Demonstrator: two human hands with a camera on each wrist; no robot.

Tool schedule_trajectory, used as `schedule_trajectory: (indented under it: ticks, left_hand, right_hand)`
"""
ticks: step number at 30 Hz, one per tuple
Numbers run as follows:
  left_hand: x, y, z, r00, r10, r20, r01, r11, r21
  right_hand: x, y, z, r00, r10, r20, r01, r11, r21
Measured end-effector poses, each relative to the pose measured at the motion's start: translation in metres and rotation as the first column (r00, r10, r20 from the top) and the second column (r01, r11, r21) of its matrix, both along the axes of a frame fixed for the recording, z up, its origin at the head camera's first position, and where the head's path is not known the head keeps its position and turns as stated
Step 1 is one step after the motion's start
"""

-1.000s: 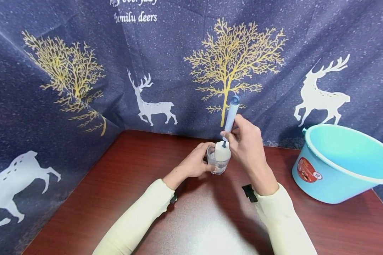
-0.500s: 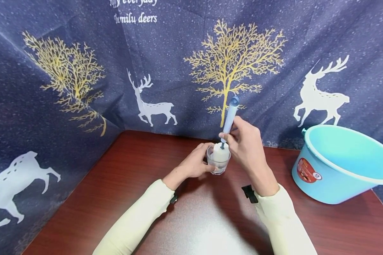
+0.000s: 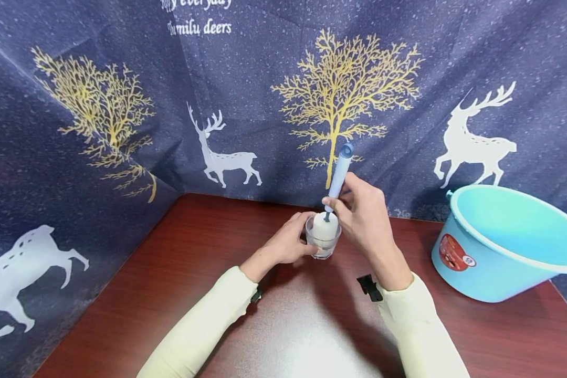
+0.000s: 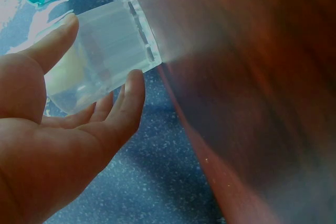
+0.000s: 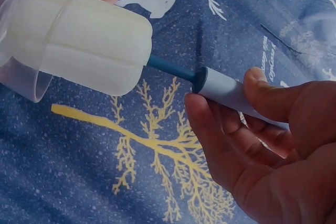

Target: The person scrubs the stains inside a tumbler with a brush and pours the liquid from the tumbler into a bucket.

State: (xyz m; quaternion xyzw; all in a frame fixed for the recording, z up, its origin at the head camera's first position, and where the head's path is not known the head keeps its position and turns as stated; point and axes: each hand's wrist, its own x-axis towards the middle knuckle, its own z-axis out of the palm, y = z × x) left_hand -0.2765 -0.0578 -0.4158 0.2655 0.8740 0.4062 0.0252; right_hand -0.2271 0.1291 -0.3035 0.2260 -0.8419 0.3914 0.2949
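My left hand [image 3: 290,241] grips a clear cup [image 4: 113,40] from its left side, thumb on one side and fingers on the other. Inside the cup is the white sponge head [image 5: 84,38] of a cup brush, its outer end sticking out past the rim. A dark blue neck [image 5: 170,68] joins the sponge to a light blue handle [image 3: 339,176], which ends in a darker hanging loop. With thumb and fingers, my right hand [image 3: 366,210] pinches the lower part of that handle, just above the cup. The brush leans slightly to the right at its top.
A light blue bucket [image 3: 496,252] stands on the right side of the reddish-brown table [image 3: 208,236]. Behind the table hangs a dark blue cloth [image 3: 264,63] printed with deer and gold trees. Black wrist straps show at both sleeves.
My right hand and the brush have shifted slightly left and down, so the sponge sits more centrally in the cup. The left hand and cup stay almost still.
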Motion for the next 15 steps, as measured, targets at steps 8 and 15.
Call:
schedule_trajectory:
  ticks: [8, 15]
  left_hand:
    - [0.0014, 0.0, 0.0018, 1.0, -0.006, 0.003, 0.006, 1.0, -0.006]
    - [0.0013, 0.0001, 0.0028, 1.0, -0.006, -0.001, 0.006, 1.0, -0.009]
  right_hand:
    - [-0.0002, -0.0001, 0.0002, 0.999, -0.015, 0.039, 0.015, 1.0, -0.008]
    - [-0.0011, -0.0006, -0.0004, 0.997, -0.026, 0.066, 0.028, 0.999, -0.032]
